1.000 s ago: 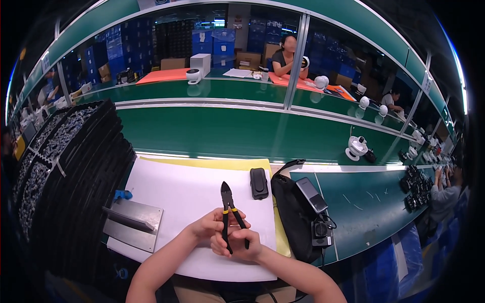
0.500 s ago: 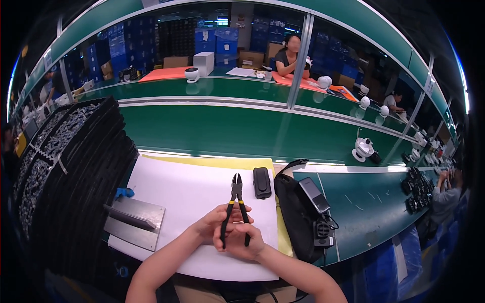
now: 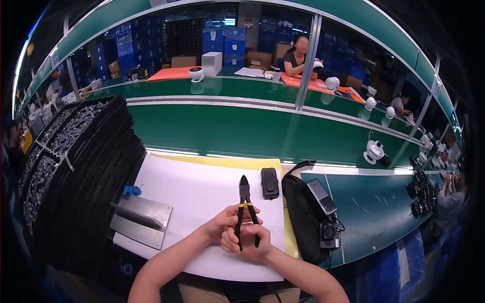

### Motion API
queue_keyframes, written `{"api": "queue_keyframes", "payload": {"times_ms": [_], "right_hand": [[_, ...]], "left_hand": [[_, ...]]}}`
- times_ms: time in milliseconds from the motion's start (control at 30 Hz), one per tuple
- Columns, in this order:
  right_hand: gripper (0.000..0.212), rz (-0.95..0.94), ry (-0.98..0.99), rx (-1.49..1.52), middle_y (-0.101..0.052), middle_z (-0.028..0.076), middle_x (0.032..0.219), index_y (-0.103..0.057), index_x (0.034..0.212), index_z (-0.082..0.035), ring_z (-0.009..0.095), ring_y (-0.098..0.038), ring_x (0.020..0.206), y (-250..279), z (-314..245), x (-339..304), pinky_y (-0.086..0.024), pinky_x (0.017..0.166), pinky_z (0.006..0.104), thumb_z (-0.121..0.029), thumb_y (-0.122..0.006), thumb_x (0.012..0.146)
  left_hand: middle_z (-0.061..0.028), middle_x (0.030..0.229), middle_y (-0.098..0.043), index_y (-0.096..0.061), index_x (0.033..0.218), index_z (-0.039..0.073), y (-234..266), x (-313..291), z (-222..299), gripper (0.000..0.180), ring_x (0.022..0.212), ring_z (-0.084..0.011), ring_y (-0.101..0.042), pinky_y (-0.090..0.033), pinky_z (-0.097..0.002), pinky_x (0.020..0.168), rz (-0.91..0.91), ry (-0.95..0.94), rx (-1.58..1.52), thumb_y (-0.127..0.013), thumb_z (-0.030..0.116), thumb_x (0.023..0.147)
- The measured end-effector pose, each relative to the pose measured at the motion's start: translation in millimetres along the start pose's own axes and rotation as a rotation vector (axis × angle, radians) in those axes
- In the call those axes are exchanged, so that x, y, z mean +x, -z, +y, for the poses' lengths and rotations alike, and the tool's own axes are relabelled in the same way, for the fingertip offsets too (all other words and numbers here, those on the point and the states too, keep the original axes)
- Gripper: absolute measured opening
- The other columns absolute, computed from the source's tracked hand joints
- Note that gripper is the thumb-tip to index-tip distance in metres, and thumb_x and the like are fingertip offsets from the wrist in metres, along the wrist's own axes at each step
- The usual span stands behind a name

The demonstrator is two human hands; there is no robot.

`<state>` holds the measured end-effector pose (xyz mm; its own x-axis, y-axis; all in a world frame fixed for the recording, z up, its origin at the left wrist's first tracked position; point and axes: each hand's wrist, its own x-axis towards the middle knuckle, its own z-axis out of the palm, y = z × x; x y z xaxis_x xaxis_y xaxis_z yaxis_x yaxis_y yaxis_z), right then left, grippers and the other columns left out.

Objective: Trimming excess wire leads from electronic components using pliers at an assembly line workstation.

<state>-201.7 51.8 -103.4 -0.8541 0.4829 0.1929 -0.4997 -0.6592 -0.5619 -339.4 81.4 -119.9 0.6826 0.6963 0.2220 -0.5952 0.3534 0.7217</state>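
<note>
Upright over the white sheet (image 3: 197, 189) I hold diagonal cutting pliers (image 3: 244, 191) with black handles and yellow bands, jaws pointing away from me and closed. My left hand (image 3: 224, 222) is closed around the pliers from the left, its fingers behind the handles just below the yellow bands. Lower down, my right hand (image 3: 256, 244) wraps the handle ends, with the thumb on the right handle and fingers across the left one. Nothing shows between the jaws.
Black trays (image 3: 96, 151) filled with small parts are stacked at left, beside a metal plate (image 3: 144, 222) with an upright fin. A black case (image 3: 270, 183) lies on the sheet. A black pouch (image 3: 300, 217) and grey device (image 3: 321, 196) sit at right. Another person (image 3: 298, 60) works across the bench.
The pliers' jaws, slightly apart before, have come together. My right fingers have curled in more around the handles. The whole view has shifted a little.
</note>
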Motion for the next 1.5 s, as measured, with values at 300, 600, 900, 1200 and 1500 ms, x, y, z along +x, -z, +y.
{"api": "queue_keyframes", "payload": {"times_ms": [300,600,900,1200,1500], "right_hand": [[0.06,0.096,0.01,0.04,-0.055,0.016,0.091,-0.05,0.107,0.006,0.023,-0.051,0.083,1,-4,-1,-0.036,0.07,0.0293,-0.046,-0.043,0.076],[0.063,0.072,-0.021,0.047,-0.056,0.016,0.097,-0.049,0.113,0.003,0.023,-0.053,0.089,6,-1,-2,-0.036,0.071,0.0291,-0.045,-0.047,0.073],[0.054,0.142,0.009,0.067,-0.056,0.013,0.092,-0.049,0.11,0.0,0.021,-0.053,0.084,3,-1,-1,-0.036,0.07,0.0298,-0.04,-0.047,0.074],[0.054,0.222,-0.003,-0.008,-0.055,0.013,0.088,-0.05,0.104,-0.003,0.023,-0.048,0.078,0,-3,1,-0.035,0.069,0.0293,-0.046,-0.05,0.071],[0.054,0.159,0.002,-0.033,-0.056,0.011,0.091,-0.049,0.11,-0.001,0.019,-0.053,0.083,1,-1,1,-0.035,0.068,0.0282,-0.04,-0.048,0.073]], "left_hand": [[-0.0165,0.116,-0.051,-0.035,0.132,0.0,0,2,0,0.071,0.108,-0.0238,-0.053,-0.044,-0.0368,0.094,0.052,0.076,-0.105,-0.054,0.048,0.083],[-0.017,0.116,-0.05,-0.032,0.134,0.003,-3,0,3,0.075,0.106,-0.0249,-0.054,-0.048,-0.0376,0.089,0.066,0.107,-0.124,-0.056,0.049,0.08],[-0.0227,0.12,-0.048,-0.012,0.14,0.018,-9,2,8,0.075,0.101,-0.0285,-0.057,-0.053,-0.0362,0.079,0.125,0.022,-0.09,-0.056,0.04,0.083],[-0.0259,0.121,-0.042,0.0,0.141,0.026,-3,1,10,0.087,0.111,-0.032,-0.046,-0.05,-0.0417,0.085,0.125,0.059,-0.068,-0.061,0.044,0.081],[-0.0258,0.123,-0.046,-0.012,0.136,0.019,-3,-1,7,0.069,0.103,-0.0304,-0.056,-0.054,-0.0363,0.077,0.116,-0.007,-0.083,-0.055,0.037,0.085]]}}
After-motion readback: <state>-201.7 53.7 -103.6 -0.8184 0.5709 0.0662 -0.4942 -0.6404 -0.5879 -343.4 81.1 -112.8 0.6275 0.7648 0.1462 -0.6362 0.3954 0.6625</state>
